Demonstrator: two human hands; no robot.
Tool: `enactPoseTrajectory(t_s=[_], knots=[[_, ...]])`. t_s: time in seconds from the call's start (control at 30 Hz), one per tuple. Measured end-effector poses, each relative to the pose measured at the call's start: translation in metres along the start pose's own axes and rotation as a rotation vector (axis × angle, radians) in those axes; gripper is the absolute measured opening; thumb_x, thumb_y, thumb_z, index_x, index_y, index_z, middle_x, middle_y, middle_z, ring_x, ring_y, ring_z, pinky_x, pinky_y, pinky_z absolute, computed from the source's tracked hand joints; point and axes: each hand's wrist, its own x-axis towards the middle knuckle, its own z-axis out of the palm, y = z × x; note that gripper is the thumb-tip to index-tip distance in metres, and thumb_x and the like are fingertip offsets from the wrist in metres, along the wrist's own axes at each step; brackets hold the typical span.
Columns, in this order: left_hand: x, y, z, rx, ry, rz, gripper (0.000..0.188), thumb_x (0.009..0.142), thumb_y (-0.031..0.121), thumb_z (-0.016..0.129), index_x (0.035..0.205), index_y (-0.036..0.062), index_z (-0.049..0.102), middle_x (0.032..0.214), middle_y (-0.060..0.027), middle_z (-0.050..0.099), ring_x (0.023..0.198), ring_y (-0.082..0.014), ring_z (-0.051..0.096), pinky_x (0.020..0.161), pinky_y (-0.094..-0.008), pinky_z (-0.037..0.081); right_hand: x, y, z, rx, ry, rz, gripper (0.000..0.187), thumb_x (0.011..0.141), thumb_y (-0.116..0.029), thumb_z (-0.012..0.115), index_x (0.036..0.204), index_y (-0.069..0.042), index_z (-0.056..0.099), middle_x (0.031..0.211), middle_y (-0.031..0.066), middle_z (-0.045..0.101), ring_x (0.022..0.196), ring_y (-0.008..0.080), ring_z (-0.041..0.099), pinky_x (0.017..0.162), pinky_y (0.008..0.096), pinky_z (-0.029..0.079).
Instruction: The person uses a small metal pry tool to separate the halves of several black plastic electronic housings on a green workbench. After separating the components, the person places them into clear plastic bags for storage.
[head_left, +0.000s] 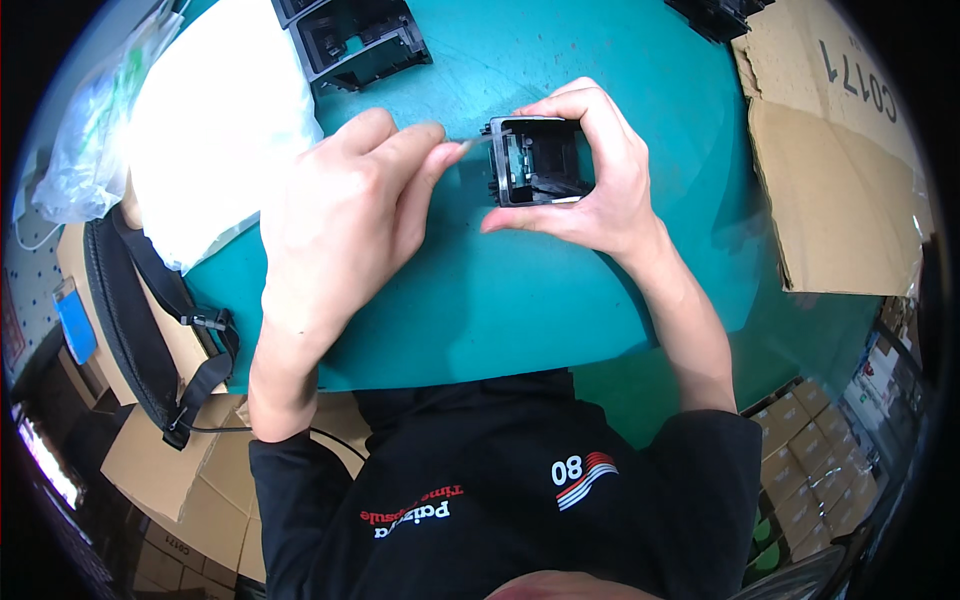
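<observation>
My right hand [622,175] grips a square, hollow black plastic housing [562,150] just above the green mat [480,310], thumb along the near side and fingers round the far side. The housing's interior faces up and shows small pale and greenish parts along its left side. To its left, my left hand [345,195] is closed in a pinch between thumb and forefinger. A thin pale strip [480,141] sticks out of that pinch and reaches the housing's upper left rim. What the strip is, I cannot make out.
More black plastic housings [375,45] stand at the far edge, with another black part [715,15] at the far right. A white bag [215,110] and a clear plastic bag [100,140] lie left. Cardboard [830,200] covers the right side. A black strap [125,290] hangs at the left edge.
</observation>
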Motion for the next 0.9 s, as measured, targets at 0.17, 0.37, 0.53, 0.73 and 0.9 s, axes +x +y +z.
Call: enactPoseTrajectory(t_s=[0.17, 0.37, 0.53, 0.73, 0.9], knots=[[0.003, -0.002, 0.004, 0.017, 0.024, -0.004, 0.010, 0.095, 0.016, 0.073, 0.098, 0.0076, 0.077, 0.070, -0.0079, 0.055, 0.052, -0.0234, 0.053, 0.050, -0.0351, 0.041, -0.001, 0.000, 0.000, -0.002, -0.002, 0.011, 0.076, 0.054, -0.043, 0.103, 0.104, -0.002, 0.064, 0.092, 0.0107, 0.064, 0.082, 0.0270, 0.067, 0.074, 0.0349, 0.056], [0.004, -0.007, 0.005, 0.002, 0.025, 0.006, 0.011, 0.096, 0.018, 0.072, 0.099, 0.0075, 0.077, 0.071, -0.0078, 0.056, 0.054, -0.0236, 0.056, 0.051, -0.0350, 0.043, 0.001, 0.000, 0.000, 0.001, 0.003, -0.012, 0.076, 0.053, -0.042, 0.103, 0.105, -0.002, 0.064, 0.093, 0.0110, 0.065, 0.082, 0.0270, 0.067, 0.074, 0.0346, 0.056], [0.001, -0.017, 0.019, 0.101, 0.145, -0.074, 0.012, 0.097, 0.023, 0.071, 0.098, 0.0113, 0.074, 0.074, -0.0083, 0.060, 0.062, -0.0299, 0.064, 0.053, -0.0382, 0.049, 0.001, -0.004, -0.002, -0.024, -0.005, -0.017, 0.075, 0.056, -0.039, 0.102, 0.110, -0.002, 0.067, 0.096, 0.0110, 0.067, 0.085, 0.0261, 0.066, 0.074, 0.0345, 0.056], [-0.008, -0.012, 0.019, -0.277, 0.253, -0.075, 0.011, 0.100, 0.014, 0.068, 0.104, 0.0051, 0.071, 0.088, -0.0113, 0.071, 0.068, -0.0273, 0.068, 0.059, -0.0324, 0.052, -0.001, -0.005, -0.003, 0.049, -0.020, -0.123, 0.075, 0.058, -0.034, 0.098, 0.123, -0.004, 0.074, 0.100, 0.0087, 0.070, 0.090, 0.0224, 0.065, 0.077, 0.0325, 0.055], [-0.011, 0.001, 0.020, -0.646, 0.083, -0.093, 0.024, 0.108, 0.010, 0.053, 0.117, -0.0019, 0.071, 0.070, -0.0013, 0.057, 0.057, -0.0067, 0.044, 0.056, -0.0226, 0.038, -0.015, -0.002, 0.000, 0.637, 0.046, 0.110, 0.076, 0.072, -0.041, 0.094, 0.129, 0.003, 0.069, 0.114, 0.0126, 0.066, 0.098, 0.0180, 0.062, 0.083, 0.0303, 0.052]])
